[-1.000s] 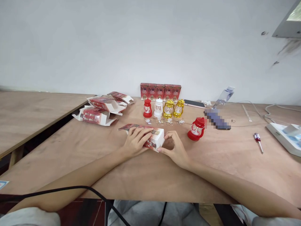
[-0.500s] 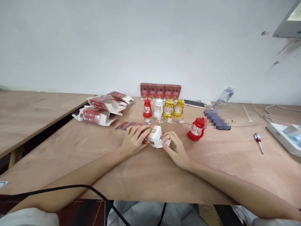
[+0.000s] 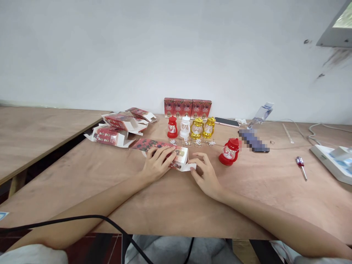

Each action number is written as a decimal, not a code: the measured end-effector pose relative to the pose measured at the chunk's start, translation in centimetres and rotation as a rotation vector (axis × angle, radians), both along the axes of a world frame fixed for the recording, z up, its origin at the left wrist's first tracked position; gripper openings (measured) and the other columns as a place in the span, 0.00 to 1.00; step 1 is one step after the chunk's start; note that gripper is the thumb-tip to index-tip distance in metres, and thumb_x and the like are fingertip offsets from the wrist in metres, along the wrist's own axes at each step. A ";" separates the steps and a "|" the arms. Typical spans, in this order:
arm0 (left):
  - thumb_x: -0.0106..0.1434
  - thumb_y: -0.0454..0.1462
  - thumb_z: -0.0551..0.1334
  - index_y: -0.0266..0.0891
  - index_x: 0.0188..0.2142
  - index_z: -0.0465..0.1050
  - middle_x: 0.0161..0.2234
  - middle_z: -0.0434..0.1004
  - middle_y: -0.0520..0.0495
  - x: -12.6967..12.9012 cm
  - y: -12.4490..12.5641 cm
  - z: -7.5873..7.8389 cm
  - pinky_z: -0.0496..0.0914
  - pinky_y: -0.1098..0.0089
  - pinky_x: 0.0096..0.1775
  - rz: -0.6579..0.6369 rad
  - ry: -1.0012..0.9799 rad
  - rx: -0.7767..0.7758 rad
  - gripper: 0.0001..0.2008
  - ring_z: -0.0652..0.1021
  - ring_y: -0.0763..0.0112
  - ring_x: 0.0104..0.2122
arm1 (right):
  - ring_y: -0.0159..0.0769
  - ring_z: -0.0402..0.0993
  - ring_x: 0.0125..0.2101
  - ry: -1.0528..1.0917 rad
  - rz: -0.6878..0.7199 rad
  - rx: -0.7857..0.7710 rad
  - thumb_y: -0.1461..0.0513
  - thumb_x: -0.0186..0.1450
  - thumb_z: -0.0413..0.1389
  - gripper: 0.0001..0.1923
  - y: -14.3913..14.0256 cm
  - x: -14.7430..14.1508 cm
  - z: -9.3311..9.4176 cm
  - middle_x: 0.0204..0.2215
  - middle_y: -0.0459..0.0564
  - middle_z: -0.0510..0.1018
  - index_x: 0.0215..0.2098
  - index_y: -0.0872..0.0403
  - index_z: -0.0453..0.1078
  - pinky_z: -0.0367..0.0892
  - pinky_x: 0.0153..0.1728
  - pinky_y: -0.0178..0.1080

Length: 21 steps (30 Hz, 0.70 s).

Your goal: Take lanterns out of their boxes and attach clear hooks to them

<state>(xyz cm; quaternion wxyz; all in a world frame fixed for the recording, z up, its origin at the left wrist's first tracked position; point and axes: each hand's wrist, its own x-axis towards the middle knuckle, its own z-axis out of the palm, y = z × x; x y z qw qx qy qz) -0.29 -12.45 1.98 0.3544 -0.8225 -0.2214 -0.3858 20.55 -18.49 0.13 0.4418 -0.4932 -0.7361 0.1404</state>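
A red printed cardboard box (image 3: 180,153) lies on its side before me, its white end flaps sticking out to the right. My left hand (image 3: 157,163) is laid over the box, fingers wrapped across its top. Beside the right end, my right hand (image 3: 205,176) has its fingers curved and apart with nothing held; the thumb tip is close to the white flap (image 3: 189,167), and I cannot tell whether they touch. To the right stands a red toy lantern (image 3: 230,152). Behind the box are another red lantern (image 3: 172,128), a white lantern (image 3: 185,128) and two gold lanterns (image 3: 197,129).
Several small red boxes (image 3: 187,108) stand in a row by the wall. Opened boxes (image 3: 118,124) are heaped at left. Small metal-looking pieces (image 3: 198,142) lie behind my hands. Rightward are a phone (image 3: 227,122), a bottle (image 3: 260,115), a screwdriver (image 3: 301,167) and a power strip (image 3: 331,161).
My right fingers have come off the box's end flap and spread apart. The box end looks flatter and its left part has shifted slightly; my left hand stays on it.
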 end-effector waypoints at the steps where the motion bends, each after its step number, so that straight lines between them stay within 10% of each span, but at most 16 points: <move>1: 0.61 0.33 0.57 0.37 0.44 0.66 0.43 0.78 0.42 0.0 0.0 0.0 0.59 0.64 0.44 0.001 -0.003 0.001 0.10 0.76 0.65 0.41 | 0.40 0.68 0.46 -0.035 -0.016 -0.012 0.67 0.62 0.49 0.10 0.0 0.0 -0.1 0.50 0.54 0.61 0.37 0.50 0.70 0.67 0.47 0.47; 21: 0.60 0.41 0.61 0.37 0.48 0.59 0.48 0.74 0.35 -0.5 1.1 -0.9 0.67 0.58 0.52 -0.167 -0.020 -0.133 0.19 0.74 0.62 0.51 | 0.40 0.65 0.51 0.031 0.187 0.216 0.64 0.63 0.52 0.24 -0.4 0.2 0.5 0.60 0.55 0.54 0.57 0.45 0.59 0.65 0.51 0.46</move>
